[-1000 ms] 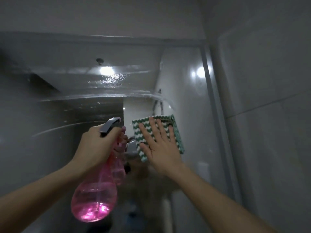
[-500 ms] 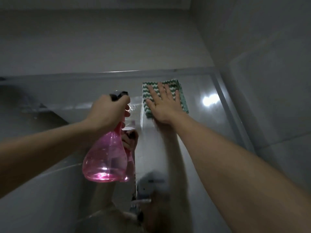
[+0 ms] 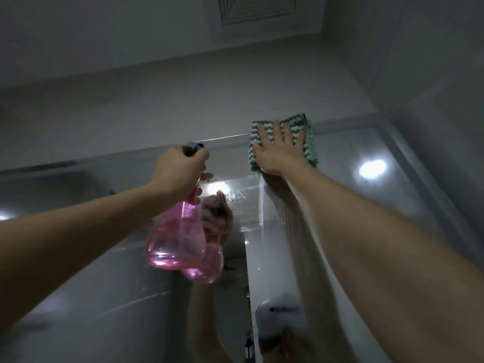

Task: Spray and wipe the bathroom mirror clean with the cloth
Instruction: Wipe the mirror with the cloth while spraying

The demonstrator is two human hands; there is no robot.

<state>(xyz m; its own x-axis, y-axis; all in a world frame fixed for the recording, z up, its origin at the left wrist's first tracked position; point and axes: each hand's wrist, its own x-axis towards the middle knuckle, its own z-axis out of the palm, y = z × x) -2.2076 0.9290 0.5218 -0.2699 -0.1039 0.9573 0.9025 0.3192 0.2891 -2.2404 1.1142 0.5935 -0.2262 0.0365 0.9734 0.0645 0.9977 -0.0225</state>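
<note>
Head view: your right hand (image 3: pixel 281 150) presses the cloth (image 3: pixel 310 142) flat against the mirror (image 3: pixel 353 218), fingers straight; beside it, your left hand (image 3: pixel 179 174) grips the pink spray bottle (image 3: pixel 175 244).

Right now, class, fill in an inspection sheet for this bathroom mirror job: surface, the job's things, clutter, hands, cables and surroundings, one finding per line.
Surface: the mirror carries wet droplets and streaks near its top edge; a bright light reflects at its right.
Job's things: the green-and-white cloth lies flat at the mirror's top edge; the pink spray bottle is held in front of the glass, with liquid in its lower part.
Clutter: nothing seen.
Hands: the left hand grips the bottle's neck and trigger head; the right hand presses the cloth with straight, spread fingers.
Cables: nothing seen.
Surroundings: grey wall tiles on the right, a ceiling vent above.
</note>
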